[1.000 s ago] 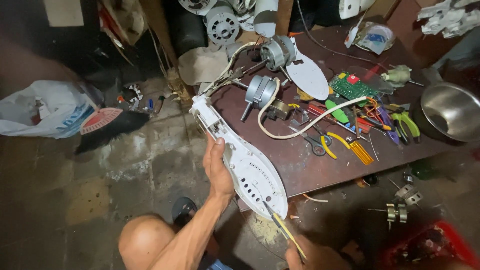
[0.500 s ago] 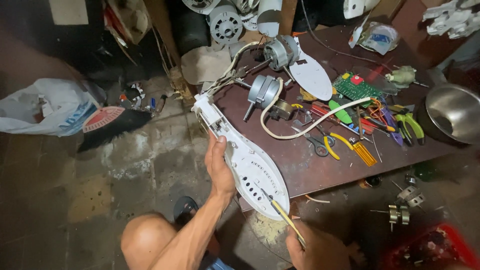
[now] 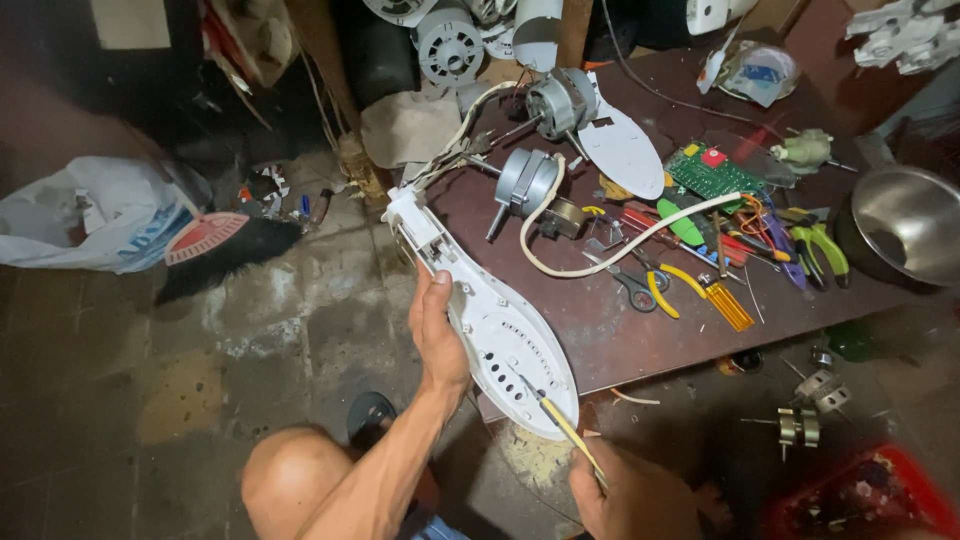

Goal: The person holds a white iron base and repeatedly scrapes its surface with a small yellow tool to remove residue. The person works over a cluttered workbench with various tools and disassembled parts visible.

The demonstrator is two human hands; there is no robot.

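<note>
Head-camera view of a low workbench (image 3: 640,330) and the floor beside it. The left hand (image 3: 437,330) grips the edge of a long white plastic fan housing (image 3: 490,310), fingers wrapped closed around its rim; the housing lies tilted across the near-left corner of the bench, its rounded end toward the viewer. The right hand (image 3: 630,495), low in the frame, is closed around a yellow-handled screwdriver (image 3: 565,425), whose tip meets the housing's rounded end. On the bench beyond: a grey fan motor (image 3: 525,185), a second motor (image 3: 560,100) beside a white oval cover (image 3: 622,150), a white cable (image 3: 620,245) looping between them, a green circuit board (image 3: 712,172), scissors with yellow handles (image 3: 640,285), and assorted pliers and screwdrivers. A steel bowl (image 3: 905,225) sits at the right edge. A white plastic bag (image 3: 95,225) and a red fan grille (image 3: 205,238) lie on the floor at left.
</note>
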